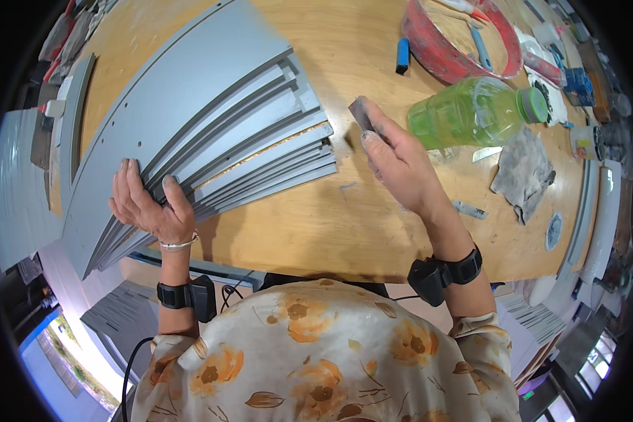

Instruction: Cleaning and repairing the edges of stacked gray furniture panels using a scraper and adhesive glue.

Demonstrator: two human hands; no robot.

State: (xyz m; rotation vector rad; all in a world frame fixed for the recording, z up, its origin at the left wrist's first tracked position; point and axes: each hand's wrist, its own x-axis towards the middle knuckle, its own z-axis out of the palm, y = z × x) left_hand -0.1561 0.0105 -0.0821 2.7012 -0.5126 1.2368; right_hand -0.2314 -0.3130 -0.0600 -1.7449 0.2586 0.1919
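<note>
— What is the left hand [150,205] on?

— A fanned stack of grey panels [211,133], long flat strips spread like cards from the lower left of the frame up toward the centre. The hand lies flat on their near ends at lower left, fingers spread wide, thumb pressing the top edges; it grips nothing.

— And the right hand [398,163]?

— It sits right of centre, above the bare wood, closed on a small dark sanding block [361,113] pinched between thumb and fingertips. The block pokes out toward the top of the frame, just beside the right ends of the panels but apart from them.

— What do they rest on?

— A wooden tabletop [344,218], filling the middle of the frame. The panels' near ends overhang its front edge at lower left.

— Anything close to the right hand?

— A green plastic bottle [475,111] lying on its side just to its right, cap pointing right. Below that, a crumpled grey rag [522,173]. Further up, at the top right, a red basin [464,42] with tools inside, and a small blue object [402,55] beside its left rim.

— Wrists?

— Each carries a black strapped device [190,294]; the left also has a thin silver bangle [178,245].
</note>
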